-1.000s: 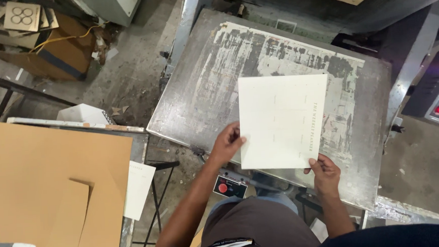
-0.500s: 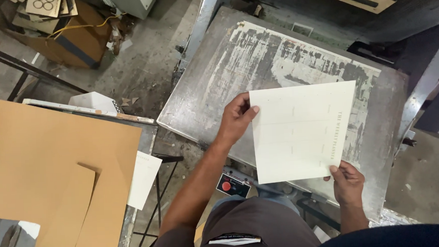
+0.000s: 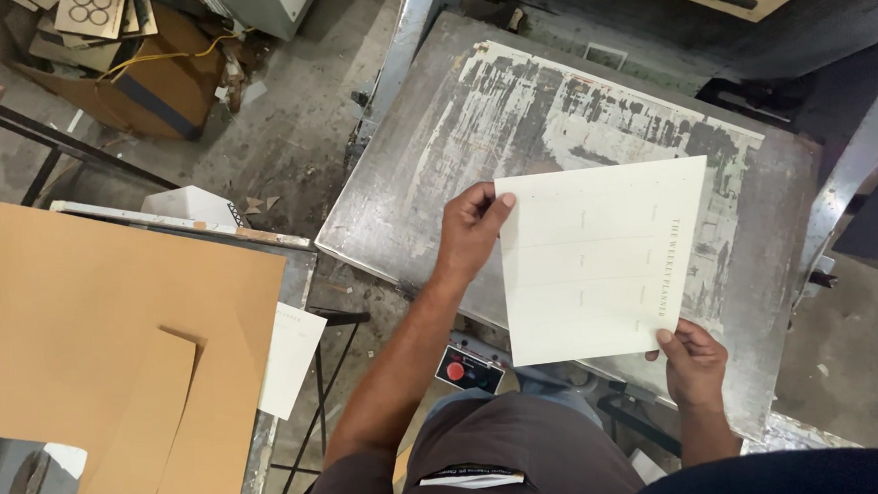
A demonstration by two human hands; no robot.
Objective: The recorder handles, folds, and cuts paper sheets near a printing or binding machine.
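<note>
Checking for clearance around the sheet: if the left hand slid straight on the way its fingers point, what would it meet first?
The left hand points right, across the cream sheet it grips by the left edge, so it would likely slide over that sheet first; the worn metal plate lies beneath.

One head-worn camera looks steeply down from above the person's own torso. It sits near the left hand (image 3: 471, 237) and right hand (image 3: 695, 362), facing the metal platen (image 3: 436, 187) just beyond them, with brown cardboard (image 3: 93, 325) left of the left hand.
</note>
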